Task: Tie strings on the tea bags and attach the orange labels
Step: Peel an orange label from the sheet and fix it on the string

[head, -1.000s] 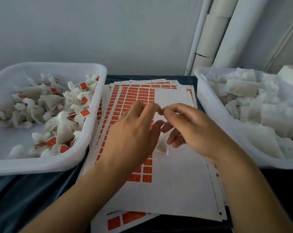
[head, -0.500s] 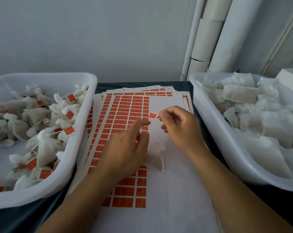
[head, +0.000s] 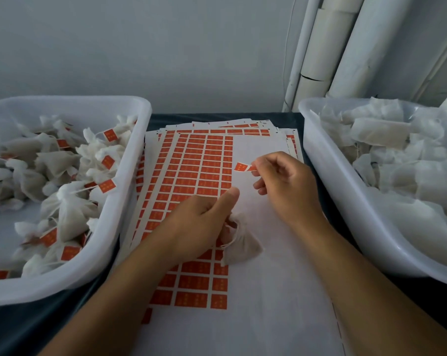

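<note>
As pinched: small rectangular orange label (head: 242, 167)

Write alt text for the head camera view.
The right hand pinches an orange label above the label sheets while the left hand holds a tea bag, between two white bins of bags.

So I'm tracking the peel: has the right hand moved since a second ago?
Yes. The right hand, pinching an orange label, has moved right, away from the left hand, toward the right tub.
</note>
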